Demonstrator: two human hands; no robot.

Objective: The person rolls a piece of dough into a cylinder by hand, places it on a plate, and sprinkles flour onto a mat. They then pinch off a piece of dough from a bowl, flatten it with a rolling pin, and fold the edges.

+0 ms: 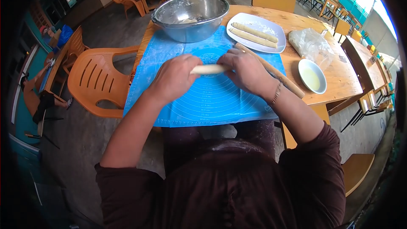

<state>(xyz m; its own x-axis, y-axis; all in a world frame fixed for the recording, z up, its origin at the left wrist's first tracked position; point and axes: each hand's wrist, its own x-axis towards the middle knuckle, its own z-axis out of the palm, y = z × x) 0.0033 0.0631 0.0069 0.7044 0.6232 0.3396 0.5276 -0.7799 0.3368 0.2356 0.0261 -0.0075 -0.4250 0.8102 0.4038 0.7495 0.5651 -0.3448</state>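
A short pale dough roll (208, 69) spans the gap between my two hands, above the middle of the blue pastry mat (199, 106). The fingers of my left hand (176, 76) are closed around its left end. My right hand (250, 70) grips the other end, fingers curled over it. Both ends of the roll are hidden by the fingers. Just beyond my right hand, a wooden rolling pin (282, 76) lies slantwise over the mat's right edge. Two long dough strips (254, 36) rest on a white plate (273, 50) farther back.
A large steel bowl (186, 36) with some dough inside stands at the back left. To the right are a small white bowl (312, 76) of pale yellow liquid and a clear plastic bag (311, 44). An orange chair (97, 78) stands against the table's left side.
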